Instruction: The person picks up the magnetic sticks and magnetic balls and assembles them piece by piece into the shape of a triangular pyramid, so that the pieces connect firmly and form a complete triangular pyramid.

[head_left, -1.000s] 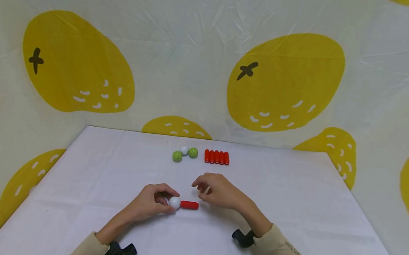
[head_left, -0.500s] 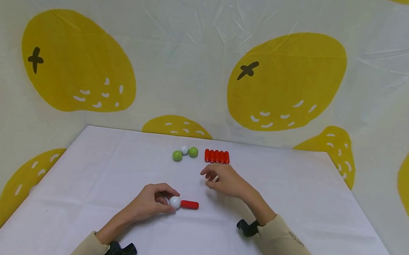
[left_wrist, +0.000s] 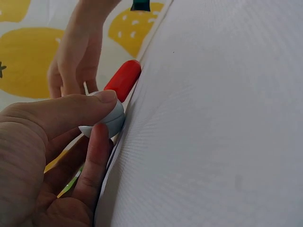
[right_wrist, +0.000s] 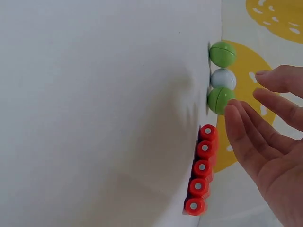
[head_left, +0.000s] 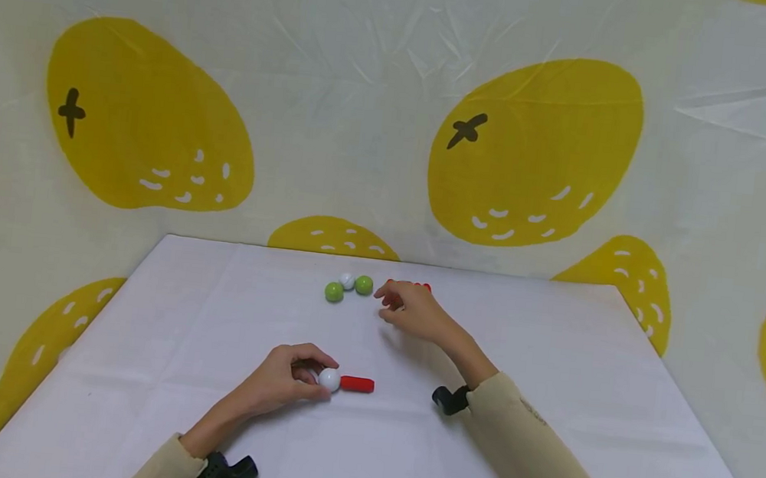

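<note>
My left hand pinches a white ball on the white table, thumb and finger curled round it. A red stick lies joined to the ball's right side. My right hand hovers with relaxed fingers over a row of several red sticks at the back of the table, hiding most of them in the head view and holding nothing. Just left of it sit two green balls with a small white ball between them.
The white table ends at a far edge just behind the balls and sticks. A cloth backdrop with yellow lemon prints hangs behind and to the sides. Black wrist camera mounts sit on both forearms.
My right hand has moved away from the red stick by the ball, going back and up the table to the row of red sticks. The left hand has kept still on the white ball.
</note>
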The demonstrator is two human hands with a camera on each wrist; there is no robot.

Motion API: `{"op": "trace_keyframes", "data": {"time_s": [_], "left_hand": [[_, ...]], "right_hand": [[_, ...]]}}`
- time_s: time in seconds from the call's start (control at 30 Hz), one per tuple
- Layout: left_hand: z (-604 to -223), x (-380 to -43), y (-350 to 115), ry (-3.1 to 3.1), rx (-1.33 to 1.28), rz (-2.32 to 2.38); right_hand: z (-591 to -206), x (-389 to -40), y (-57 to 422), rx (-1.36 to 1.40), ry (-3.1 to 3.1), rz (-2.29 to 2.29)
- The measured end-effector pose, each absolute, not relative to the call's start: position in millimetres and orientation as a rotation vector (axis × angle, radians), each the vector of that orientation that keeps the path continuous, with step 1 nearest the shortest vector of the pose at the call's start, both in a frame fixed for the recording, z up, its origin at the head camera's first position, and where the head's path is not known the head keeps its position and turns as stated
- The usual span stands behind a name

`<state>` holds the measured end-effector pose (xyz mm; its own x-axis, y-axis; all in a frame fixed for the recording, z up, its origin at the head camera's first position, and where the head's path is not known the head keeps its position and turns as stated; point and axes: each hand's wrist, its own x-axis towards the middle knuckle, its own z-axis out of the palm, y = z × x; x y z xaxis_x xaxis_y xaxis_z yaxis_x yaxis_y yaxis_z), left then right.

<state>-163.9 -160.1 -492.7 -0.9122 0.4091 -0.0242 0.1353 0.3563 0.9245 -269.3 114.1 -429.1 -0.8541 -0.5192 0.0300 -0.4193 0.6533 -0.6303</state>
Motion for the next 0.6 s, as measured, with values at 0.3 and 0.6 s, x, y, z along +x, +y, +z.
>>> {"op": "trace_keyframes", "data": {"time_s": [0.3, 0.6], "left_hand": [[-494.2, -164.5, -160.8, 2.373, 0.508, 1.573], [-497.5, -163.8, -162.3, 2.384, 0.511, 1.563]], "right_hand": [[-431.1, -292.8, 99.5, -0.7, 2.741, -1.07], [-431.8, -309.5, 79.9, -0.569, 2.718, -0.977]]}}
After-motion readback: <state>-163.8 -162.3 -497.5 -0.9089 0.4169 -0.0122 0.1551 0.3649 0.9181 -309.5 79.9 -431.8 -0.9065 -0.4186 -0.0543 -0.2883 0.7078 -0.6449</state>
